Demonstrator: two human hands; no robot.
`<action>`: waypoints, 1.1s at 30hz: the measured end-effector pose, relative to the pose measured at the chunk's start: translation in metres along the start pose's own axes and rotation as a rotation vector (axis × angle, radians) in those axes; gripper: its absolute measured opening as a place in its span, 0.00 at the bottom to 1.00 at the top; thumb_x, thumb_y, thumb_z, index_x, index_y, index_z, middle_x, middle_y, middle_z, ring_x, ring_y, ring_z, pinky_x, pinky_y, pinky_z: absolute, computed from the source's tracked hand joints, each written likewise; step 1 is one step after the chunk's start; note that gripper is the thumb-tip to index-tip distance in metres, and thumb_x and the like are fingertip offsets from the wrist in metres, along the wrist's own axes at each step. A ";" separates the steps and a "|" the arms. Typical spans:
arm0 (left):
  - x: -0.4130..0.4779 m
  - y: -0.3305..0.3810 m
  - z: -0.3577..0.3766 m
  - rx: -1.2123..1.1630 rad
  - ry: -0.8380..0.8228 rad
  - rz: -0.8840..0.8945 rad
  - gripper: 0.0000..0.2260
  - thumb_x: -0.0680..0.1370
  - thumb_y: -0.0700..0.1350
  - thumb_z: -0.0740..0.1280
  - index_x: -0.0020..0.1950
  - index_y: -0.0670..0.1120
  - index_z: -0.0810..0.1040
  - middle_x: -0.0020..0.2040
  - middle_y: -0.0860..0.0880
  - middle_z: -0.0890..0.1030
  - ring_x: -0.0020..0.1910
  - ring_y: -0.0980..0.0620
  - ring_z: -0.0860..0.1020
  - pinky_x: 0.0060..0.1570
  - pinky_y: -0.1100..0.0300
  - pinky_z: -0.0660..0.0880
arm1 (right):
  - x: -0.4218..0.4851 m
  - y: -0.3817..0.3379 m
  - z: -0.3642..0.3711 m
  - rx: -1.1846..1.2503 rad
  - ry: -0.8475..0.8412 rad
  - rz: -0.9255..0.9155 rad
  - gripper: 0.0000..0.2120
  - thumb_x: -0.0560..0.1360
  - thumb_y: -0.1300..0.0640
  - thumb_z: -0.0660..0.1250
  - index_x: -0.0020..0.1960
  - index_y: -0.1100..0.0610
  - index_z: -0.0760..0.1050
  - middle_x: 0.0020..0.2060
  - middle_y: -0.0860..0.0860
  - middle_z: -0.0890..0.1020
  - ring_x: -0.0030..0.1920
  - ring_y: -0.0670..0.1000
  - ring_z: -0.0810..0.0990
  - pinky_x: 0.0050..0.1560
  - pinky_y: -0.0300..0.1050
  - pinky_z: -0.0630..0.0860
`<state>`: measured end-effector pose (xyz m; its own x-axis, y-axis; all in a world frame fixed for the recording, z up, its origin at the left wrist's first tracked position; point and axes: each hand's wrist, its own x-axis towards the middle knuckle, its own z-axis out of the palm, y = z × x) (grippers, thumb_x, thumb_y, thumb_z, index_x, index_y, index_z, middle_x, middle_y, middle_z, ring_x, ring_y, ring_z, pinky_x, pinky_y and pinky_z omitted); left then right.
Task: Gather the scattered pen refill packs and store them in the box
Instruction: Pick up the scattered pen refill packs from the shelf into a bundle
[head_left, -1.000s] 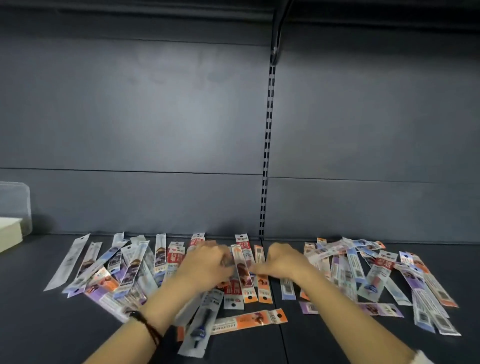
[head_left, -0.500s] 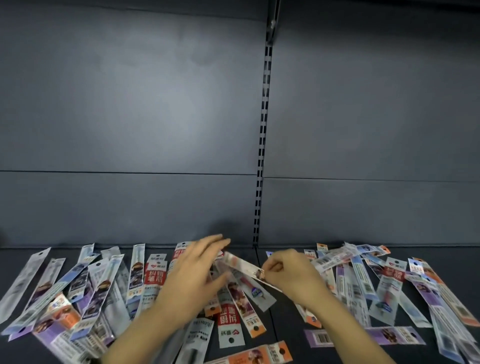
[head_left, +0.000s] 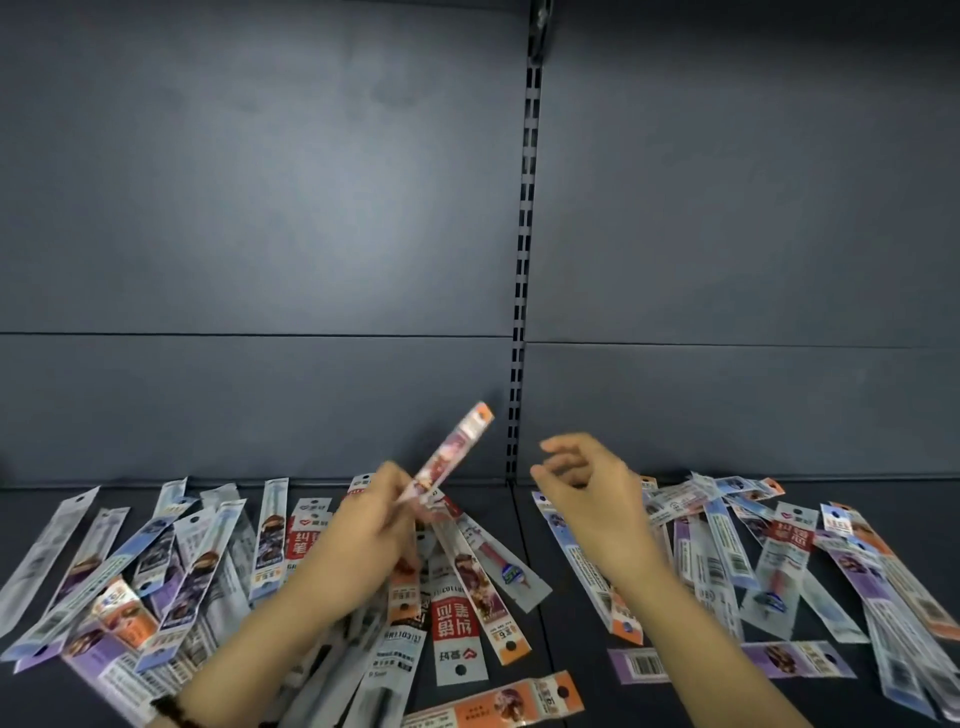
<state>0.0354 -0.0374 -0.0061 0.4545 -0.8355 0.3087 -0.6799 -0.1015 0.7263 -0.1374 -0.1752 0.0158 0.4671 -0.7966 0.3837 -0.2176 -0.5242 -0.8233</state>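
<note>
Several flat pen refill packs lie scattered on the dark shelf (head_left: 550, 634), one heap at the left (head_left: 171, 561) and another at the right (head_left: 789, 561). My left hand (head_left: 363, 535) grips one orange-tipped refill pack (head_left: 457, 447), lifted off the shelf and tilted up to the right. Loosely curled and holding nothing, my right hand (head_left: 587, 488) hovers just right of that pack, above the right heap. The box is out of view.
A dark grey back panel (head_left: 260, 234) rises behind the shelf, with a slotted upright (head_left: 524, 270) down its middle. More packs lie near the front edge, among them an orange one (head_left: 498, 701) and a purple one (head_left: 727, 662).
The orange-tipped pack passed from my right hand's pinch into my left hand and rose off the shelf. My right hand let go and lifted. The camera tilted up and right.
</note>
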 end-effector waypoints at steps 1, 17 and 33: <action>0.000 0.001 -0.003 -0.167 0.000 -0.099 0.02 0.82 0.42 0.58 0.51 0.47 0.69 0.44 0.48 0.83 0.33 0.46 0.82 0.30 0.53 0.77 | 0.001 0.001 0.005 -0.056 -0.095 0.053 0.08 0.74 0.55 0.71 0.53 0.51 0.77 0.43 0.45 0.81 0.41 0.41 0.78 0.41 0.34 0.73; 0.001 0.003 0.011 -0.907 -0.009 -0.492 0.09 0.82 0.40 0.58 0.56 0.36 0.76 0.38 0.41 0.84 0.33 0.47 0.81 0.30 0.57 0.77 | 0.009 0.014 0.026 0.007 -0.210 0.295 0.06 0.70 0.58 0.75 0.39 0.56 0.79 0.35 0.50 0.82 0.36 0.45 0.80 0.35 0.35 0.74; -0.003 0.011 0.016 -1.066 0.075 -0.398 0.13 0.80 0.46 0.61 0.61 0.40 0.75 0.52 0.44 0.85 0.50 0.44 0.84 0.47 0.47 0.80 | -0.017 -0.010 0.043 0.045 -0.321 0.167 0.09 0.73 0.49 0.71 0.41 0.55 0.79 0.35 0.51 0.84 0.33 0.42 0.80 0.35 0.39 0.78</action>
<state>0.0170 -0.0442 -0.0087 0.5864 -0.8085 -0.0500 0.3391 0.1889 0.9216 -0.1061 -0.1430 -0.0005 0.6751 -0.7312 0.0979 -0.2786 -0.3756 -0.8839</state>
